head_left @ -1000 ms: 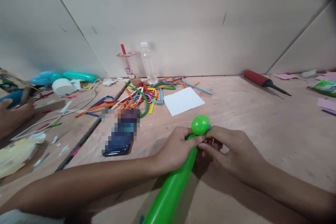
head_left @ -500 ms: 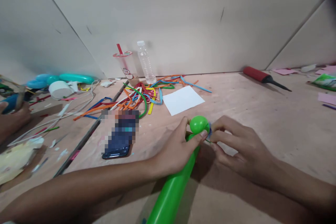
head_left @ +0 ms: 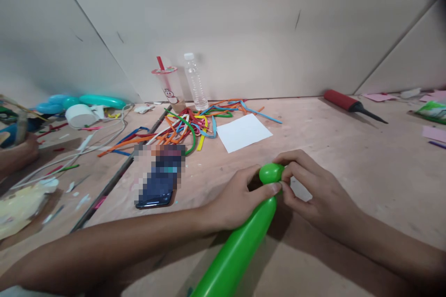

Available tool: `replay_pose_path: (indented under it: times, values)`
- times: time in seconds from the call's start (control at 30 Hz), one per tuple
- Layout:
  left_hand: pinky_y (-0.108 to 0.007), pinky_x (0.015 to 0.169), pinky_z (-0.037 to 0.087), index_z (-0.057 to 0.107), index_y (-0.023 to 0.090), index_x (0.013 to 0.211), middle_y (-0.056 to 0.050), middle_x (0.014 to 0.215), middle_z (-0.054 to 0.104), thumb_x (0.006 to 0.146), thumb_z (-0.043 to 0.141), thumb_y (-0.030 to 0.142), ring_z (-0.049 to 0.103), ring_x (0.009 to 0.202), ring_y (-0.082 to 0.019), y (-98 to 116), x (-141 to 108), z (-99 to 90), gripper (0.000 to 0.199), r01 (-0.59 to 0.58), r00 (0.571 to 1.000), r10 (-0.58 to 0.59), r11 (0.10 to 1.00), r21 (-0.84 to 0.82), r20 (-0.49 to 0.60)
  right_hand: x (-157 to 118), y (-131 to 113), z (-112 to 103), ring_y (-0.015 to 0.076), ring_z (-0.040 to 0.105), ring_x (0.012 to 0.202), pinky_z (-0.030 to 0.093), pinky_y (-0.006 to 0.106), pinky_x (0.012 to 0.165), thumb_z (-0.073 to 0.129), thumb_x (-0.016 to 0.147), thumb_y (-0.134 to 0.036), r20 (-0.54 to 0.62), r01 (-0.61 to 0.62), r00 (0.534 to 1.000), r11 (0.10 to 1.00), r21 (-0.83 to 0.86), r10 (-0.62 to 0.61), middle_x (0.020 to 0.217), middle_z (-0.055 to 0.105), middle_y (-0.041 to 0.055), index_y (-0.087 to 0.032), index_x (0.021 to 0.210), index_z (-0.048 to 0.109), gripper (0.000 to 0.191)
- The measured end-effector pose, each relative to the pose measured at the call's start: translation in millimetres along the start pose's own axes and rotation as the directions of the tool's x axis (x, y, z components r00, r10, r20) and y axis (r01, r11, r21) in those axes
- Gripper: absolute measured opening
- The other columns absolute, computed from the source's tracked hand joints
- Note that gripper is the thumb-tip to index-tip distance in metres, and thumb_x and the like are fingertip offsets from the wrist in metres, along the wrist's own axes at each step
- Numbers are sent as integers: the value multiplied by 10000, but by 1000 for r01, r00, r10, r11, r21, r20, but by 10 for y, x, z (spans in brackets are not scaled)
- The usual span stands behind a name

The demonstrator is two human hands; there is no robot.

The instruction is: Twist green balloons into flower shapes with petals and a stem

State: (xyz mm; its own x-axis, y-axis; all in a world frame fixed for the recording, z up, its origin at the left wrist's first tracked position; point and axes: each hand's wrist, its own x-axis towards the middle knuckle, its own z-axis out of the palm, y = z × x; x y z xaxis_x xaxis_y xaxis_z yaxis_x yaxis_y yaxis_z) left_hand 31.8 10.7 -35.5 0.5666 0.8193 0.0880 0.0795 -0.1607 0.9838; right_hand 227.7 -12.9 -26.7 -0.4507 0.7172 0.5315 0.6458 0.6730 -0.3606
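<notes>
In the foreground we see the long, glossy green inflated balloon (head_left: 240, 250), which slants from the lower edge of the view up to the two hands, above the pale wooden tabletop (head_left: 348, 158). At its far end the balloon narrows, and a small, rounded green bubble (head_left: 271, 173) stands beyond the narrowing.

Our left hand (head_left: 240, 199) is closed around this end: the thumb lies across the narrowing, and the remaining fingers are mostly hidden behind. Our right hand (head_left: 313, 190) has its thumb and index finger brought together at the right side of the narrowing, gripping the balloon there beside the left thumb tip; the exact portion gripped is concealed.

Farther out, to the left, we locate a dark, rectangular smartphone (head_left: 160, 181), partly pixelated. Beyond it lie a white, four-sided paper sheet (head_left: 244, 132) and a tangle of narrow, multicoloured strips (head_left: 184, 127).

Near the pale panelled wall (head_left: 244, 23) we find a red cylindrical pump with a black tapered nozzle (head_left: 341, 100), a clear plastic cup with a red straw (head_left: 170, 90) and an upright, clear, white-capped bottle (head_left: 196, 83).
</notes>
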Motion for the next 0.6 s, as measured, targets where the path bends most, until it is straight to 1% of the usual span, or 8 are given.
replay_pose_path:
  times: [0.1, 0.2, 0.27, 0.33, 0.4, 0.43, 0.5, 0.6]
  values:
    - [-294, 871, 450, 677, 132, 1061, -32, 1005, 693, 892, 643, 313, 594, 957, -197, 17, -18, 9, 250, 21, 1000, -21, 999, -25, 10, -9, -8, -21, 177, 634, 888, 499, 312, 738, 561, 844, -72, -20, -9, 1000, 999, 42, 10, 1104, 585, 58, -235, 842, 453, 196]
    - [-280, 838, 450, 675, 119, 1026, -30, 965, 681, 855, 661, 267, 587, 921, -184, 41, -41, 15, 227, 29, 1000, -30, 999, -26, -9, -24, -1, -16, 202, 629, 932, 505, 335, 777, 606, 817, -106, -10, -116, 993, 985, 126, 118, 1101, 610, 56, -246, 1004, 481, 265]
    - [-269, 815, 449, 671, 116, 1011, -28, 950, 673, 841, 672, 264, 583, 905, -176, 55, -49, 12, 225, 30, 999, -31, 999, -9, -18, -21, 0, -4, 216, 641, 984, 519, 348, 815, 607, 833, -153, 85, -238, 971, 936, 259, 224, 1144, 632, 62, -252, 1217, 453, 425]
    - [-250, 763, 440, 657, 122, 982, -12, 910, 652, 827, 679, 261, 570, 859, -158, 61, -50, 4, 210, 24, 1000, -24, 1000, 18, -3, -1, -13, 9, 212, 649, 1025, 523, 338, 843, 575, 854, -175, 211, -342, 938, 838, 426, 276, 1161, 651, 52, -254, 1296, 446, 467]
    - [-228, 674, 404, 627, 135, 898, 21, 817, 599, 778, 688, 211, 530, 772, -129, 56, -50, -3, 155, 12, 1000, -13, 997, 80, 6, 26, -41, 23, 187, 647, 957, 512, 301, 808, 545, 828, -149, 276, -403, 914, 749, 526, 298, 1049, 671, 14, -241, 1164, 547, 349]
    - [-222, 632, 377, 602, 144, 847, 38, 770, 564, 746, 686, 179, 502, 730, -117, 51, -51, -4, 136, 8, 1000, -9, 993, 120, 3, 38, -60, 30, 173, 634, 892, 498, 281, 767, 539, 794, -129, 275, -417, 908, 732, 538, 315, 961, 663, -7, -233, 1059, 582, 287]
    - [-222, 583, 330, 548, 161, 762, 59, 696, 506, 701, 675, 143, 456, 674, -102, 43, -61, 0, 142, 4, 1000, 2, 978, 208, -27, 50, -102, 38, 147, 569, 756, 447, 257, 671, 532, 720, -104, 229, -429, 903, 747, 508, 363, 806, 602, -39, -221, 895, 581, 216]
    - [-237, 587, 311, 541, 167, 744, 55, 676, 504, 737, 658, 186, 453, 669, -110, 51, -90, 20, 119, -14, 999, 28, 958, 287, -43, 46, -168, 29, 132, 486, 654, 372, 255, 586, 524, 675, -116, 165, -446, 893, 769, 458, 419, 694, 517, -58, -215, 802, 546, 163]
